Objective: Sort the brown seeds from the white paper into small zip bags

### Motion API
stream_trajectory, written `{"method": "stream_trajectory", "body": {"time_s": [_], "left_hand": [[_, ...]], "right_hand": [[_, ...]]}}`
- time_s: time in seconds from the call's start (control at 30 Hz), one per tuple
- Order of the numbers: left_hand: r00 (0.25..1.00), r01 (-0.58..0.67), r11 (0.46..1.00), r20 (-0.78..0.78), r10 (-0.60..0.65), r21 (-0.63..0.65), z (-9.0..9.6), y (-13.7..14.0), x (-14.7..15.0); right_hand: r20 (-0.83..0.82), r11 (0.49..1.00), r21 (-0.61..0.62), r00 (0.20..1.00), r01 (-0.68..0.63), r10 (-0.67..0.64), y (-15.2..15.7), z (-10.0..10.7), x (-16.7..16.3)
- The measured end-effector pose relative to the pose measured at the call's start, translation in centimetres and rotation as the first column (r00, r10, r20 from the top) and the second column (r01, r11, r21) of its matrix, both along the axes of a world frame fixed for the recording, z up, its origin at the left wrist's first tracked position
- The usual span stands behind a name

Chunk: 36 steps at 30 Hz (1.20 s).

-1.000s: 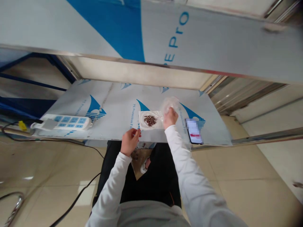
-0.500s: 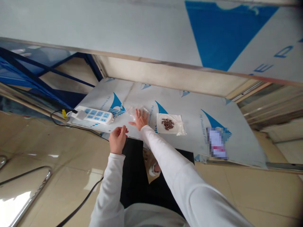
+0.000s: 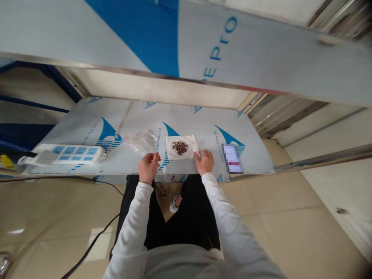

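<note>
A pile of small brown metallic cylinders lies on a flat white packet on the film-covered surface. My right hand is at the packet's lower right corner, its fingers curled and the thumb against the edge. Left of the packet, my left hand hovers by the front edge, thumb and fingertips pinched together. Whatever is between those fingertips is too small to make out. Behind my left hand lies a crumpled clear plastic bag.
A white power strip with a plug and cable lies on the left. A phone, its screen blurred out, is near the right front edge. Above the work surface, a film-covered upper shelf spans the view.
My right hand has left the clear plastic bag and moved right to the white packet's corner. My left hand stays pinched near the front edge. The camera view has turned right.
</note>
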State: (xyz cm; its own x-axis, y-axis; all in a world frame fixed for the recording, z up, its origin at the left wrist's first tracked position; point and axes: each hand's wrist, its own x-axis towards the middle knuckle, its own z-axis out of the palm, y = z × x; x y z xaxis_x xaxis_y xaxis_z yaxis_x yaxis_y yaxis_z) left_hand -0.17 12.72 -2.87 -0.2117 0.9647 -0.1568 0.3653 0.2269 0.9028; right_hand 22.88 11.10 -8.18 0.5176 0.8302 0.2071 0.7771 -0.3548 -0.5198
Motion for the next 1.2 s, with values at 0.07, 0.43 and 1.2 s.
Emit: {"method": "stream_trajectory", "body": {"time_s": [0.07, 0.43, 1.2], "left_hand": [[0.997, 0.079, 0.997, 0.005, -0.079, 0.000, -0.4, 0.4, 2.4], [0.937, 0.228, 0.974, -0.272, -0.218, 0.006, -1.4, 0.5, 7.5], [0.872, -0.054, 0.998, -0.486, 0.060, 0.027, 0.5, 5.2, -0.8]], "right_hand": [[-0.008, 1.000, 0.002, 1.000, 0.021, -0.021, -0.1, -0.8, -0.5], [-0.100, 0.977, 0.172, 0.989, 0.127, -0.111, 0.0, -0.5, -0.2], [-0.240, 0.929, 0.360, 0.955, -0.082, 0.177, -10.0, 2.0, -4.0]]}}
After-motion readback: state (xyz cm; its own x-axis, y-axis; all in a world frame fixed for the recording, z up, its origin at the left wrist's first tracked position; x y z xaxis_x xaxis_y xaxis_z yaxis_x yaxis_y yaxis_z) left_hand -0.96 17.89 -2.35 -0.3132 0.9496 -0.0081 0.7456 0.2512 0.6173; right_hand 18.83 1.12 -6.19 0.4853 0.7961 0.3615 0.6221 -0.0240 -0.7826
